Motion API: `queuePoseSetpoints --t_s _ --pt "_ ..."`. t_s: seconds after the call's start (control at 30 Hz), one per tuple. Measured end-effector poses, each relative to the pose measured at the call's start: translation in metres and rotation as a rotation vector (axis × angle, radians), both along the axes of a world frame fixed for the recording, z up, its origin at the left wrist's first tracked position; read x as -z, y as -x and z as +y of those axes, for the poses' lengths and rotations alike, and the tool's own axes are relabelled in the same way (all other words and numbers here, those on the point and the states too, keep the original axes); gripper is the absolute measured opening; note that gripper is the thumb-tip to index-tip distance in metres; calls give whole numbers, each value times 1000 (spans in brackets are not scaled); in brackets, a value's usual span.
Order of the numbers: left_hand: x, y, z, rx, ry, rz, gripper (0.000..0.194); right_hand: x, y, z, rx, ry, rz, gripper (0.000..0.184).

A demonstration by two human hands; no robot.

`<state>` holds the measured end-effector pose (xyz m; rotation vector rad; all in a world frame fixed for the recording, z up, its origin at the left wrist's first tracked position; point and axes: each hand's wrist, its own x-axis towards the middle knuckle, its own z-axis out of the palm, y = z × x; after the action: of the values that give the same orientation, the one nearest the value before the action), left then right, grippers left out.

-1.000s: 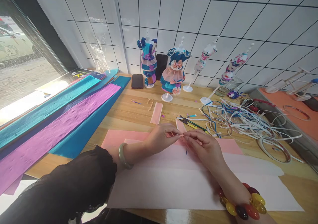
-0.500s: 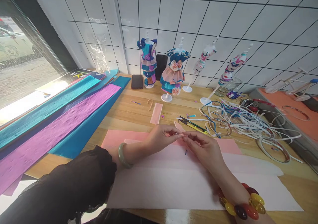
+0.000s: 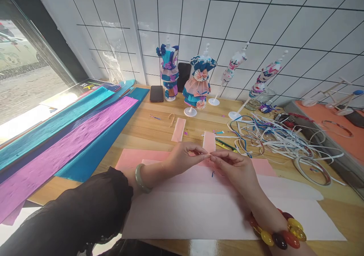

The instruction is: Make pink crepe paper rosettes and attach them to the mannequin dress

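Pinching pink strip (image 3: 209,141) with left hand (image 3: 186,157) and right hand (image 3: 236,169), fingertip grip from both. Positioned over pale pink sheets (image 3: 184,214) along front edge of desk (image 3: 153,133).

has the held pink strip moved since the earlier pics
Yes: the pink strip swung rightward, its far end now covering part of the yellow-and-black tool.

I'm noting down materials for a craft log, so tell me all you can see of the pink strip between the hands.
The pink strip is pale, narrow and flat, seemingly thin paper, with a straight-cut far end. Its near end is pinched in the grip of the left hand and right hand and mostly hidden there. The rest points away from the person, partly covering a yellow and black tool in this view; whether they touch is unclear.
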<state>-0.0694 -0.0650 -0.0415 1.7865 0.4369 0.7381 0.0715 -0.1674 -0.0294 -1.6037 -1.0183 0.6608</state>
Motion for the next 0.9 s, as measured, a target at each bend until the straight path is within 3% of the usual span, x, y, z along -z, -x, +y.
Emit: queuePoseSetpoints --t_s 0.3,0.9 --pt "-3 0 0 13 -14 -16 17 -2 0 0 5 12 28 21" --pt "2 -1 2 21 100 -3 20 -1 1 1 4 47 120 22"
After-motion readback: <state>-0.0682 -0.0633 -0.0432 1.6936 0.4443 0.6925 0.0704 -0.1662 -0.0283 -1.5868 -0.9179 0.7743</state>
